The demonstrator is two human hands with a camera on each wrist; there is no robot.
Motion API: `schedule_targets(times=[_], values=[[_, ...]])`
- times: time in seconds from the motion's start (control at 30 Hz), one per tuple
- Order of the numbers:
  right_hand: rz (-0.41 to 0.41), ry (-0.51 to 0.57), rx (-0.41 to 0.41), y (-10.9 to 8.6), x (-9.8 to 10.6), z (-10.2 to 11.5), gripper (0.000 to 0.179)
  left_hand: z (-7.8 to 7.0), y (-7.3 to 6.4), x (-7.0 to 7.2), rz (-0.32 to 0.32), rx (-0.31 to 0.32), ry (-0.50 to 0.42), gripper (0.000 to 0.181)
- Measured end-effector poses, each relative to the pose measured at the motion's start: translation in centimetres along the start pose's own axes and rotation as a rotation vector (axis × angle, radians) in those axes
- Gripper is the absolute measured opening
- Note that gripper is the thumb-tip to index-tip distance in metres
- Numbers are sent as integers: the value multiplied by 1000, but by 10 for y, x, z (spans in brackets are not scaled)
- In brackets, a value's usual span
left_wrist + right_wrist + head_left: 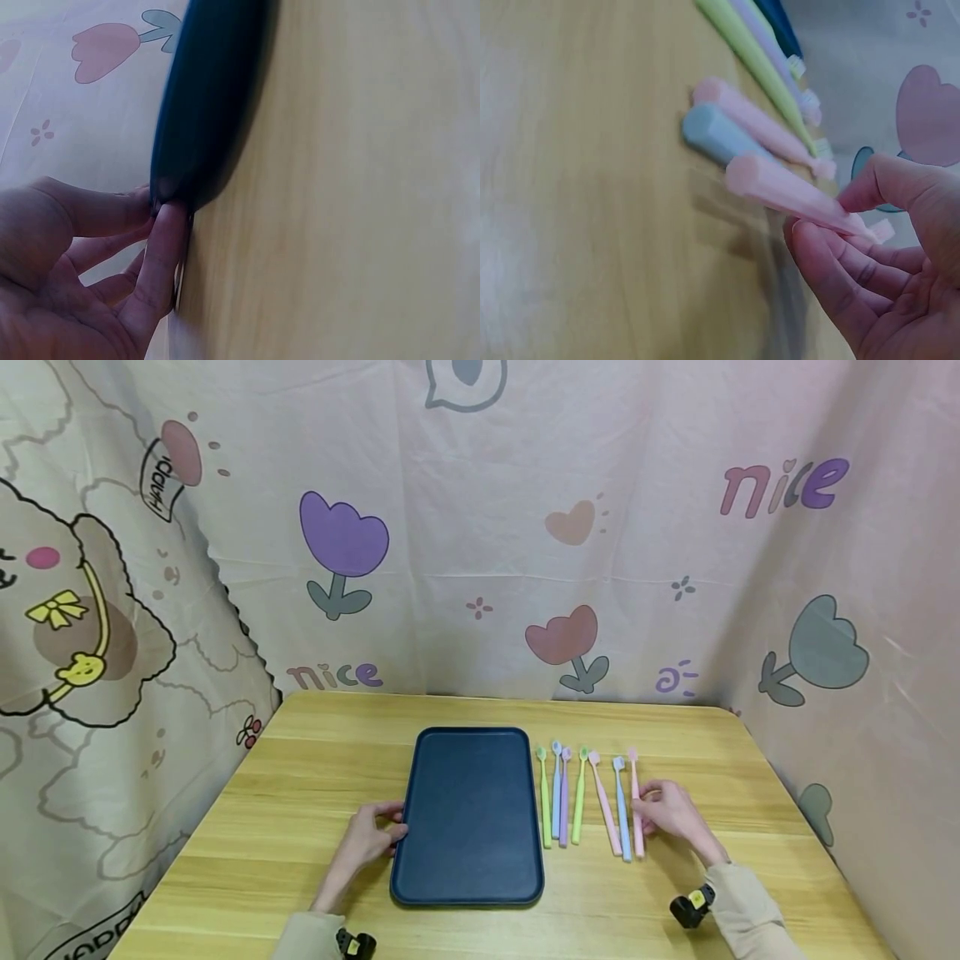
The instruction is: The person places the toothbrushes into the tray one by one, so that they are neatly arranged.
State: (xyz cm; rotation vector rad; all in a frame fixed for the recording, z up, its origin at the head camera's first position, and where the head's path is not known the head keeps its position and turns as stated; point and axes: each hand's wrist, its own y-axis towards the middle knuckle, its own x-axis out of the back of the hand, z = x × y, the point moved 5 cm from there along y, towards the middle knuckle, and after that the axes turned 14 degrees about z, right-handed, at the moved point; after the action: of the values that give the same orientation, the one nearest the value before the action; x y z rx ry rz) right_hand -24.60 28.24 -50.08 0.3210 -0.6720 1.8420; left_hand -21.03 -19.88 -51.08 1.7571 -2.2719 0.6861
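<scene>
A dark blue rectangular tray (468, 818) lies on the wooden table. My left hand (367, 839) is at its left edge, and in the left wrist view the thumb and index finger pinch the tray's rim (214, 97). To the right of the tray, several toothbrushes in green, blue, purple and pink lie roughly side by side with their heads toward the back. The rightmost, a pink toothbrush (637, 810), is pinched between thumb and fingers of my right hand (671, 812). Just left of it is a blue toothbrush (720, 135), then another pink toothbrush (754, 120).
The wooden table (300, 760) extends on both sides of the tray and toothbrushes. A printed curtain (480, 527) hangs behind the table's back edge and along its sides. A green toothbrush (543, 802) lies close to the tray's right edge.
</scene>
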Motion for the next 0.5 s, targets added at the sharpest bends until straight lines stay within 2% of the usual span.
schedule_targets(times=[0.17, 0.33, 0.5], values=[[56, 107, 41, -2, -3, 9, 39, -1, 1, 0, 5, 0, 1, 41], [123, 205, 49, -3, -9, 18, 44, -1, 1, -1, 1, 4, 5, 41], [138, 222, 61, -3, -15, 30, 51, -1, 0, 0, -8, 5, 5, 41]])
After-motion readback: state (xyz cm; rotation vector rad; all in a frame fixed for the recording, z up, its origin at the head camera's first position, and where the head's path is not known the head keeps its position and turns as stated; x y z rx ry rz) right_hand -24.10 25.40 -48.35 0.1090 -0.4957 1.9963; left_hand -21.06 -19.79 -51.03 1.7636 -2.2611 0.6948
